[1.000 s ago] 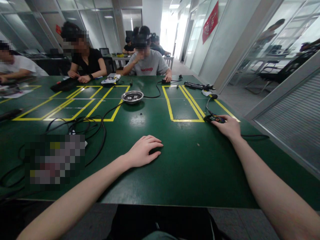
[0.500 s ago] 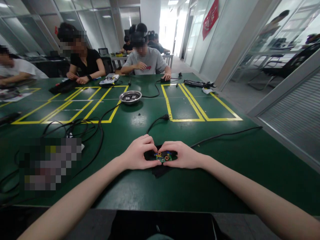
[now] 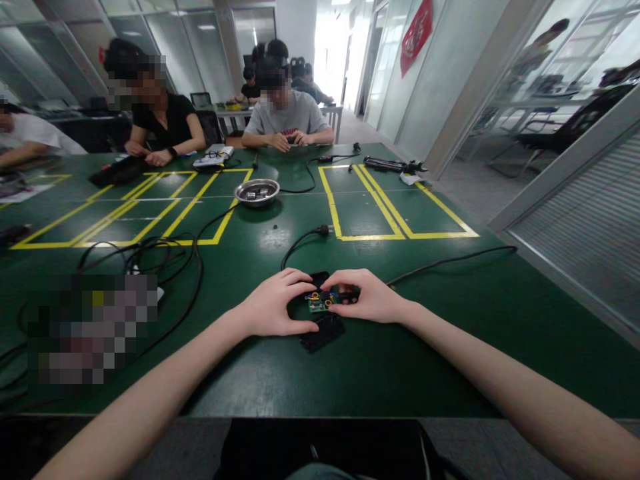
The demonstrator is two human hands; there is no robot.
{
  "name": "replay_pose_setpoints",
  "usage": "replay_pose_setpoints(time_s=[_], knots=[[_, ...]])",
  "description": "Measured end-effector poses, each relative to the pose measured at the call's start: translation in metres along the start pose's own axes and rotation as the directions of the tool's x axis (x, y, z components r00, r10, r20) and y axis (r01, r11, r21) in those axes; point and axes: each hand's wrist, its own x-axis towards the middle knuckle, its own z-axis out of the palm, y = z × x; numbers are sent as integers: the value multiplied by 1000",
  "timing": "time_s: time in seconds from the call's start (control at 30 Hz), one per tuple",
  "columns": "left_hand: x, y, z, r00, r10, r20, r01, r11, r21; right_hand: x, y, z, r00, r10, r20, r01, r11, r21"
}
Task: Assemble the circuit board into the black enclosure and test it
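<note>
A small green circuit board (image 3: 316, 305) with copper coils and coloured wires sits between my hands, just above the table. My right hand (image 3: 367, 297) pinches its right end between thumb and fingers. My left hand (image 3: 275, 303) is beside the board on the left, thumb and fingers apart, holding nothing. Below the board lies a flat black plastic shell piece (image 3: 324, 333) on the green table. Another black piece (image 3: 320, 280) shows partly behind the fingers, its shape mostly hidden.
A black cable with a plug (image 3: 323, 231) lies beyond my hands. A metal bowl (image 3: 257, 193) holds small metal parts. Coiled black cables (image 3: 165, 257) lie to the left beside a blurred patch. Yellow tape marks the green table (image 3: 240, 373). Co-workers sit across it.
The fingers of my left hand have come away from the board. My right hand now holds it, and the black pieces show more. The co-worker opposite has brought both hands together.
</note>
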Motion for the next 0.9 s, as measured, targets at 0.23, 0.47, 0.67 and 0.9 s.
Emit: replay_pose_setpoints(time_s=[0.23,0.47,0.67,0.9], knots=[[2,-5,3,999,-37,-30,37,999,-1,3,10,3,994,-107,-5,107,994,24],[3,-7,11,984,-43,-171,34,998,-52,1,8,-1,987,-154,37,158,981,-113],[2,-11,13,973,-68,-220,66,998,-15,-2,16,-17,997,-40,65,57,958,-283],[1,-13,1,957,-39,-288,28,999,-44,1,21,-13,999,-49,22,54,935,-349]])
